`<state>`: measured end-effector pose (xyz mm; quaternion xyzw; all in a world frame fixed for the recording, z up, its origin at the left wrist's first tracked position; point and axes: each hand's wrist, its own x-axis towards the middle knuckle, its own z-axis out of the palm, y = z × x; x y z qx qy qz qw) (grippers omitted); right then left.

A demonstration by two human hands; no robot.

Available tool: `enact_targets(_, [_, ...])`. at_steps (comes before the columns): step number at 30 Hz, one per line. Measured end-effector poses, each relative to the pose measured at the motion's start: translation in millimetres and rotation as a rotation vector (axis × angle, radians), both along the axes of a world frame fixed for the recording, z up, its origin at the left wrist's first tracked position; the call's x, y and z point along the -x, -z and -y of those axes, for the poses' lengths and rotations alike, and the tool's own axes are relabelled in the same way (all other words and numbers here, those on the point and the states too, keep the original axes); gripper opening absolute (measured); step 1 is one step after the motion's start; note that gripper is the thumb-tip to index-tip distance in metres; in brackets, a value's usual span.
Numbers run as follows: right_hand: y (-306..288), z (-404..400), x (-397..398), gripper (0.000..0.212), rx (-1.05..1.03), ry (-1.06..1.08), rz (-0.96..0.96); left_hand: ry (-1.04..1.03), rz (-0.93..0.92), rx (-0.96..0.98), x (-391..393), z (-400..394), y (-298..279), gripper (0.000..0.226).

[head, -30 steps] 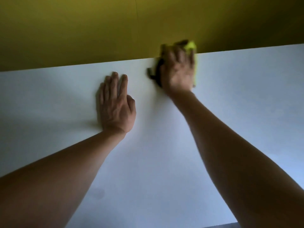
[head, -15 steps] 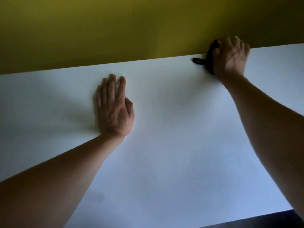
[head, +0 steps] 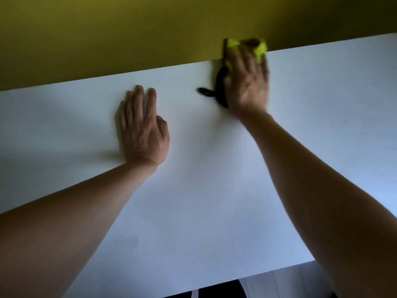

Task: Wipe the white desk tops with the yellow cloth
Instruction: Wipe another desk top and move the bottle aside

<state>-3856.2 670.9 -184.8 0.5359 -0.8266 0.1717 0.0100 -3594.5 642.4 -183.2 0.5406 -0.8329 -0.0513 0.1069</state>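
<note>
The white desk top (head: 204,190) fills most of the view. My right hand (head: 249,82) presses on the yellow cloth (head: 261,48) at the desk's far edge, against the wall. Only bright yellow bits of the cloth show past my fingertips, and a black edge or loop (head: 218,89) sticks out to the left of the hand. My left hand (head: 142,130) lies flat on the desk, palm down, fingers together, holding nothing, to the left of the right hand and closer to me.
An olive-yellow wall or partition (head: 150,35) rises directly behind the desk's far edge. The desk's near edge (head: 247,278) shows at the bottom right, with a dark floor area below it.
My right hand has swept the cloth back to the left along the far edge, after having gone right half a second ago. The left hand has stayed put.
</note>
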Motion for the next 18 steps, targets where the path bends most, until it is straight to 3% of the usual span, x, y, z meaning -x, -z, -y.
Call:
enact_targets(3, [-4.9, -33.7, 46.1, 0.063, -0.072, 0.160, 0.008, -0.009, -0.007, -0.008, 1.2, -1.3, 1.2, 0.063])
enact_targets(6, [-5.3, -38.7, 43.4, 0.063, -0.065, 0.214, 0.010, -0.017, -0.005, 0.002, 1.5, -1.0, 3.0, 0.062])
enact_targets(13, [-11.8, -85.4, -122.3, 0.056, 0.048, -0.173, 0.041, 0.003, -0.008, 0.007, -2.5, -1.8, 2.7, 0.062])
enact_targets(16, [-11.4, -111.5, -117.0, 0.054, 0.046, -0.279, 0.043, 0.015, 0.010, -0.037, -4.5, -2.2, -0.6, 0.063])
enact_targets(18, [-7.1, -124.7, -72.9, 0.055, 0.074, -0.149, 0.034, 0.024, 0.016, -0.056, -3.8, -1.7, -2.3, 0.065])
